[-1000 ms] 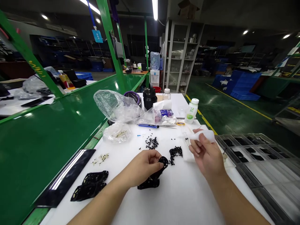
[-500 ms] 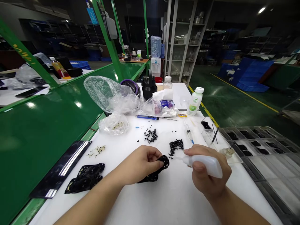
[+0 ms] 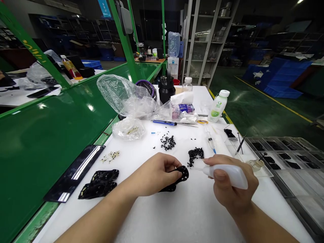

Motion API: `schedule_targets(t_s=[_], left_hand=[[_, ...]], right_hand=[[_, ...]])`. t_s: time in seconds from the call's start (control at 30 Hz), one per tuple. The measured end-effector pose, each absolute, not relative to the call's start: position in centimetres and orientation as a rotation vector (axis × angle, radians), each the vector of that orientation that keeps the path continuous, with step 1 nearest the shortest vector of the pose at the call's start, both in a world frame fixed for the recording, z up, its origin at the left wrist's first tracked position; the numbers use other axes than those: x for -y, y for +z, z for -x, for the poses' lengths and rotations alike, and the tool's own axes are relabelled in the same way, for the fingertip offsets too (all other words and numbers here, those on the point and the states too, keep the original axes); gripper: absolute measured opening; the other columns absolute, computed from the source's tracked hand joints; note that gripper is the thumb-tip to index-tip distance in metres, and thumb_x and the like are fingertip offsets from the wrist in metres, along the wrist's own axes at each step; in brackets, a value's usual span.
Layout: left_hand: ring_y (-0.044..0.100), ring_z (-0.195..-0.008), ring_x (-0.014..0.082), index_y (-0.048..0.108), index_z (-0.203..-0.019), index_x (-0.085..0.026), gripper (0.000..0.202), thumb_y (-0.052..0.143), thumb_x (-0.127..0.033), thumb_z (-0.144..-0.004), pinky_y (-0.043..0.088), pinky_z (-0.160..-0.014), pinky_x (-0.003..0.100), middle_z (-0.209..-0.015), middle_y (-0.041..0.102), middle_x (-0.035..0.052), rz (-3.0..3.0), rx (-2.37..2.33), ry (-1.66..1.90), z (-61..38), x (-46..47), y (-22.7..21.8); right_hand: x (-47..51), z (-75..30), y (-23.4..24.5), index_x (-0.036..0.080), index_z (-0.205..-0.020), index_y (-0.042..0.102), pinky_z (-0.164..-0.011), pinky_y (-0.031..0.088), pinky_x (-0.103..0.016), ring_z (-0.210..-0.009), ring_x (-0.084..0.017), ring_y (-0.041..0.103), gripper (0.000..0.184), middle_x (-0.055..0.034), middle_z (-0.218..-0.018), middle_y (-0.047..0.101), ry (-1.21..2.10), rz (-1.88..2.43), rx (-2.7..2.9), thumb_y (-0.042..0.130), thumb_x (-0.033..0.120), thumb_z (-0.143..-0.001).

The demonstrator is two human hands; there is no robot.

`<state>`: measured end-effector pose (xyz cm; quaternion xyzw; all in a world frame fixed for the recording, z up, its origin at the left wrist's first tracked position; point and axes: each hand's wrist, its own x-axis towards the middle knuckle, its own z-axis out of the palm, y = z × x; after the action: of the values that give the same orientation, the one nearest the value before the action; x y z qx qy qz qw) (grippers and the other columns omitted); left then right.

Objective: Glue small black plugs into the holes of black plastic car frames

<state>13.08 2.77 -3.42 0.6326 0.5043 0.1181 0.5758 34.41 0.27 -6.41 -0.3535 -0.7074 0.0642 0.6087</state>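
My left hand (image 3: 154, 173) pinches a flat black plastic part (image 3: 180, 174) just above the white table (image 3: 192, 212). My right hand (image 3: 231, 189) is wrapped round a small white squeeze bottle (image 3: 229, 174), whose thin nozzle points left and almost touches the part's end. Two heaps of tiny black pieces (image 3: 195, 154) (image 3: 168, 142) lie just beyond the hands. A syringe (image 3: 210, 141) rests to the right of them.
Two more black parts (image 3: 99, 184) and a dark glossy strip (image 3: 74, 172) lie at the left. Clear plastic bags (image 3: 126, 99), a black flask (image 3: 166, 88), a green-labelled white bottle (image 3: 217, 106) and a blue knife (image 3: 164, 123) stand further back. Clear compartment trays (image 3: 286, 158) sit at the right.
My right hand brought the white bottle down from the table's right side and turned its nozzle toward the black part. The left hand kept its hold on the part.
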Motion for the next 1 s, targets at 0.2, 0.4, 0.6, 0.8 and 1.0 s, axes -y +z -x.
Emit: schedule_targets(t_s=[0.2, 0.4, 0.6, 0.8, 1.0], left_hand=[[0.043, -0.055, 0.0077, 0.069, -0.091, -0.016, 0.028, 0.058, -0.039, -0.08, 0.031, -0.05, 0.019, -0.062, 0.053, -0.0015, -1.49, -1.186, 0.271, -13.0, -2.6, -3.2], [0.043, -0.055, 0.008, 0.069, -0.09, -0.015, 0.027, 0.057, -0.037, -0.08, 0.032, -0.051, 0.02, -0.061, 0.053, -0.0013, -1.519, -1.198, 0.268, -13.0, -2.6, -2.9], [0.044, -0.056, 0.0083, 0.07, -0.092, -0.016, 0.028, 0.058, -0.04, -0.081, 0.033, -0.052, 0.02, -0.062, 0.054, -0.0011, -1.523, -1.191, 0.278, -12.9, -2.5, -3.2], [0.045, -0.056, 0.0086, 0.07, -0.09, -0.017, 0.025, 0.058, -0.037, -0.081, 0.034, -0.053, 0.021, -0.062, 0.054, -0.0017, -1.517, -1.197, 0.255, -13.1, -2.6, -2.7], [0.045, -0.058, 0.0089, 0.069, -0.092, -0.016, 0.026, 0.057, -0.036, -0.08, 0.035, -0.055, 0.021, -0.063, 0.054, -0.0012, -1.494, -1.196, 0.219, -13.3, -2.5, -1.7]], right_hand=[[-0.2, -34.3, -6.3, 0.015, -0.092, 0.068, -0.064, 0.053, -0.03, -0.069, -0.015, 0.066, 0.012, -0.0039, -0.075, 0.069, 0.141, 0.797, 1.657, 0.062, 0.024, -0.087], [-0.4, -34.1, -6.2, 0.015, -0.09, 0.068, -0.06, 0.053, -0.029, -0.065, -0.014, 0.065, 0.013, -0.0039, -0.071, 0.068, 0.149, 0.793, 1.681, 0.06, 0.026, -0.088], [-0.4, -34.1, -6.3, 0.015, -0.091, 0.068, -0.059, 0.053, -0.029, -0.063, -0.015, 0.065, 0.012, -0.0047, -0.071, 0.069, 0.152, 0.792, 1.677, 0.06, 0.024, -0.088], [-0.3, -34.1, -6.3, 0.015, -0.091, 0.068, -0.061, 0.053, -0.027, -0.066, -0.014, 0.065, 0.012, -0.0036, -0.072, 0.068, 0.151, 0.784, 1.69, 0.06, 0.024, -0.088], [-0.4, -34.1, -6.2, 0.015, -0.094, 0.068, -0.061, 0.053, -0.028, -0.065, -0.014, 0.065, 0.012, -0.0033, -0.072, 0.069, 0.147, 0.788, 1.687, 0.061, 0.023, -0.087]])
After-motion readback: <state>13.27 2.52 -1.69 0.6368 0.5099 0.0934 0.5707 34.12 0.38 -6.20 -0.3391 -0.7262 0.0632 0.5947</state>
